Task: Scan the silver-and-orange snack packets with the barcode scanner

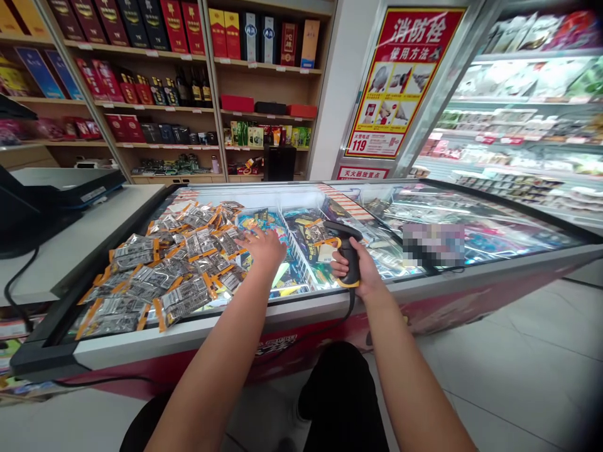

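My right hand [365, 273] grips a black and yellow barcode scanner [349, 260] upright over the freezer's glass top, its head turned to the left. Just in front of the scanner head lies a single small packet [315, 232] with an orange edge. My left hand [266, 248] reaches out with fingers apart at the right side of a heap of small clear packets [174, 270] with orange edges. Its fingertips are close to the nearest packets; whether they touch is unclear. The packets hold dark contents, and many show printed labels.
Under the glass of the chest freezer [386, 295] are wire dividers and bagged goods. A counter [28, 251] with a black device stands at left. Shelves [264, 63] of boxes and bottles line the back, with a lit display fridge [527, 113] at right. The scanner's cable hangs over the front edge.
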Available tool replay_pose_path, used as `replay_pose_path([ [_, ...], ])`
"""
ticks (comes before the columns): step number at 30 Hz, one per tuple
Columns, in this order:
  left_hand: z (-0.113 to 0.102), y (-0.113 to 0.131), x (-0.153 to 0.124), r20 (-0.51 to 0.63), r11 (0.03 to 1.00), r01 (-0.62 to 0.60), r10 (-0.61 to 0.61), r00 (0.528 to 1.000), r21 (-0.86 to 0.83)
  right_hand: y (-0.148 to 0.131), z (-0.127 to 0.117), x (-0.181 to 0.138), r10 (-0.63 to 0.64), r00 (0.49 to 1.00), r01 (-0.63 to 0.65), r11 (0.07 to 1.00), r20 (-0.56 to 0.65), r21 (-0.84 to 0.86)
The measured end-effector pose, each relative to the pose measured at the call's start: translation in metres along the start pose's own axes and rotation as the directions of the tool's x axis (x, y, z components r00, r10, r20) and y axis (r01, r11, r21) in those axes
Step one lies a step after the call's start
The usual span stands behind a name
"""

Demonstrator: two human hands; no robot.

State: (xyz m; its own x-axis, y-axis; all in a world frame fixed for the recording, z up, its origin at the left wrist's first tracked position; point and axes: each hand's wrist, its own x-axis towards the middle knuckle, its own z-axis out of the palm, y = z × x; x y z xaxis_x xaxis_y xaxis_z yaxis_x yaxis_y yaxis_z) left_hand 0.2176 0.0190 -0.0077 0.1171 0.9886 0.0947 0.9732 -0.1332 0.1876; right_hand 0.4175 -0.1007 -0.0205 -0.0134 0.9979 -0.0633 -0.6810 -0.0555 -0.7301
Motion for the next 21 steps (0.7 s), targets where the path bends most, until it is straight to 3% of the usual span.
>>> replay_pose_path([
  [9,0.005,0.003,-0.003,0.053,0.965,-0.230,0.225,0.973,0.127,0.000,-0.002,0.001,-0.005,1.000,0.005,1.000,-0.008,-0.008],
  [14,0.002,0.009,-0.011,-0.028,0.891,-0.453,0.453,0.891,0.011,0.000,-0.002,0.001,-0.009,1.000,0.009,1.000,-0.008,-0.002],
  [16,-0.001,0.011,-0.012,-0.100,0.912,-0.410,0.406,0.908,-0.016,0.001,-0.003,0.001,-0.013,1.000,0.013,1.000,-0.001,-0.005],
  [18,-0.002,0.011,-0.010,-0.137,0.960,-0.278,0.271,0.953,-0.032,0.001,-0.003,0.001,-0.018,1.000,0.018,1.000,0.006,-0.013],
  [21,-0.004,0.006,-0.004,-0.102,0.994,-0.099,0.094,0.990,-0.043,0.001,-0.003,0.001,-0.031,1.000,0.031,0.999,0.008,-0.023],
])
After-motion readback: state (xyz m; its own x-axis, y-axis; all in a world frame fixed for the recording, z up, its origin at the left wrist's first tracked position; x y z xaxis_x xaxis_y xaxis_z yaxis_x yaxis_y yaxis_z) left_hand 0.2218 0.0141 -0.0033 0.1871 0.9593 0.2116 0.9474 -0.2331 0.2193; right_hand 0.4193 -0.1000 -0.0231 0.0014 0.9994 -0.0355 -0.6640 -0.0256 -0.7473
